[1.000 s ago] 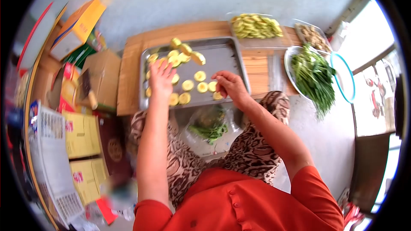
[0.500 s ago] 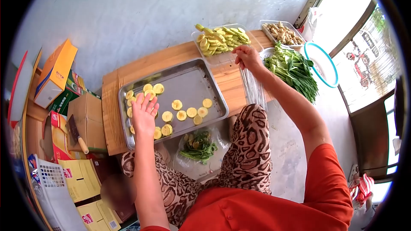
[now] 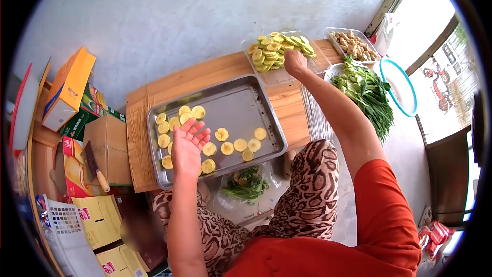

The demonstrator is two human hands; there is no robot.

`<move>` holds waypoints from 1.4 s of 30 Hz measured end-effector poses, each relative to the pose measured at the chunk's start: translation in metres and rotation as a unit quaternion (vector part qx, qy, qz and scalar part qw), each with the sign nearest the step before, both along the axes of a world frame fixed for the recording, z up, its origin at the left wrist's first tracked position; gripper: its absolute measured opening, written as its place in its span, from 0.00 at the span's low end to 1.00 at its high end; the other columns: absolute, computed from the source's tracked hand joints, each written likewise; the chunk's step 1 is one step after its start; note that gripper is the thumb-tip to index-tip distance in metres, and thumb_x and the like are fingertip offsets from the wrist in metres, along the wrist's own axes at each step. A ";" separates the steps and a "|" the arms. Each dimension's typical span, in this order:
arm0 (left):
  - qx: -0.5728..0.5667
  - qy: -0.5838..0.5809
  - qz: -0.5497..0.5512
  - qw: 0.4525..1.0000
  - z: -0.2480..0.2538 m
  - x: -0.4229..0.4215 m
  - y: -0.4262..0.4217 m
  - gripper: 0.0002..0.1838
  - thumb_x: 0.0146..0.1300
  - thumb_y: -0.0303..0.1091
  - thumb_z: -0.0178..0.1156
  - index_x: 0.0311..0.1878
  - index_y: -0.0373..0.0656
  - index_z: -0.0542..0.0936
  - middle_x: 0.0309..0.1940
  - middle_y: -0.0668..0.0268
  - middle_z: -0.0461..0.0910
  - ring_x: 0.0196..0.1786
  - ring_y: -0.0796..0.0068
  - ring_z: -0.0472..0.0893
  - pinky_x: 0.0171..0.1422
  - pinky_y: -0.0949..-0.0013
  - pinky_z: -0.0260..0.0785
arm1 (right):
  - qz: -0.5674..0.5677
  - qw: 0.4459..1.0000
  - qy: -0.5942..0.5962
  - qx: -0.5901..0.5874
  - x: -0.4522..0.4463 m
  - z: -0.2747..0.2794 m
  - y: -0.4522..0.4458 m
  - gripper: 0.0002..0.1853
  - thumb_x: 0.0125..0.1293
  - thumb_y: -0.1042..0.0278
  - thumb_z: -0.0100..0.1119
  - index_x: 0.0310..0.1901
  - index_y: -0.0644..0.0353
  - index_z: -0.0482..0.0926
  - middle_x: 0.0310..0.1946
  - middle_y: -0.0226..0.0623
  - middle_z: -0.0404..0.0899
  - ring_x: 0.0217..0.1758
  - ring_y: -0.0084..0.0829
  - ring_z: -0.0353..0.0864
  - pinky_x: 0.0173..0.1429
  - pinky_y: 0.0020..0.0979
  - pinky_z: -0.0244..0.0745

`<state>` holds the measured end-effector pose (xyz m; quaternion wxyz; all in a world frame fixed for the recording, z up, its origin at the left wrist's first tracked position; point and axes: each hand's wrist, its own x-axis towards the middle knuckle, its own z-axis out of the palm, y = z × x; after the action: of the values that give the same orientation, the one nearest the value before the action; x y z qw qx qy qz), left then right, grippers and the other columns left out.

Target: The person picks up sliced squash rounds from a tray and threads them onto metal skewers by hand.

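Observation:
My left hand (image 3: 188, 146) hangs palm up over the left part of a metal tray (image 3: 274, 123), its fingers stretched out and holding nothing. Round zucchini slices (image 3: 227, 148) lie scattered on that tray, several along its left side and a row towards the front right. At the back, my right hand (image 3: 295, 63) reaches into a clear plastic container (image 3: 282, 77), fingers curled at the right edge of piled zucchini slices (image 3: 270, 51). Its fingertips are hidden, so what they grip does not show. Thin sticks (image 3: 313, 113) lie on the table just right of the tray.
Right of the container are leafy greens (image 3: 361, 92), a box of light brown pieces (image 3: 353, 46) and a blue-rimmed basin (image 3: 414, 100). A knife (image 3: 95, 166) rests against a cardboard box (image 3: 107, 141) at left. A bag of greens (image 3: 246, 182) sits below the table.
My right hand has moved from beside the clear container to the edge of the slices in it. My left hand stays palm up over the tray. The view has shifted slightly.

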<state>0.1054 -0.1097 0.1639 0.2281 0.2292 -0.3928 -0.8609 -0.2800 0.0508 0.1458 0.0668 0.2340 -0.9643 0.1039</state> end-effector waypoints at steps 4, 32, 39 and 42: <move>-0.007 0.004 0.001 1.000 0.004 0.001 -0.002 0.27 0.72 0.53 0.37 0.55 0.37 0.69 0.47 0.57 0.75 0.48 0.64 0.77 0.54 0.63 0.69 | 0.014 1.000 0.001 0.010 0.012 -0.001 -0.005 0.14 0.60 0.59 0.55 0.32 0.63 0.79 0.35 0.50 0.81 0.42 0.49 0.81 0.44 0.45 0.75; -0.059 -0.092 0.037 0.993 -0.035 0.010 -0.004 0.22 0.71 0.49 0.43 0.54 0.40 0.72 0.45 0.60 0.76 0.46 0.66 0.78 0.52 0.64 0.70 | -0.127 0.980 -0.146 0.044 0.120 -0.116 0.192 0.11 0.54 0.65 0.55 0.34 0.62 0.82 0.35 0.49 0.82 0.41 0.45 0.83 0.45 0.41 0.77; -0.097 -0.105 0.032 0.989 -0.020 0.002 0.009 0.21 0.70 0.47 0.45 0.53 0.39 0.73 0.43 0.59 0.77 0.43 0.68 0.79 0.49 0.67 0.70 | -0.125 0.912 -0.377 -0.103 0.111 -0.106 0.211 0.07 0.53 0.70 0.61 0.31 0.64 0.81 0.26 0.40 0.82 0.23 0.33 0.81 0.27 0.32 0.76; -0.106 -0.101 0.029 0.989 -0.017 0.004 0.010 0.21 0.69 0.46 0.46 0.52 0.38 0.73 0.42 0.60 0.78 0.42 0.69 0.79 0.48 0.68 0.70 | -0.110 0.830 -0.467 -0.286 0.117 -0.093 0.223 0.05 0.54 0.71 0.62 0.27 0.62 0.79 0.21 0.35 0.78 0.16 0.26 0.76 0.19 0.26 0.70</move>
<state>0.1093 -0.0998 0.1467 0.2352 0.3007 -0.4957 -0.7801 -0.1634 0.2736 0.0532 -0.3167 0.0208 -0.8273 0.4635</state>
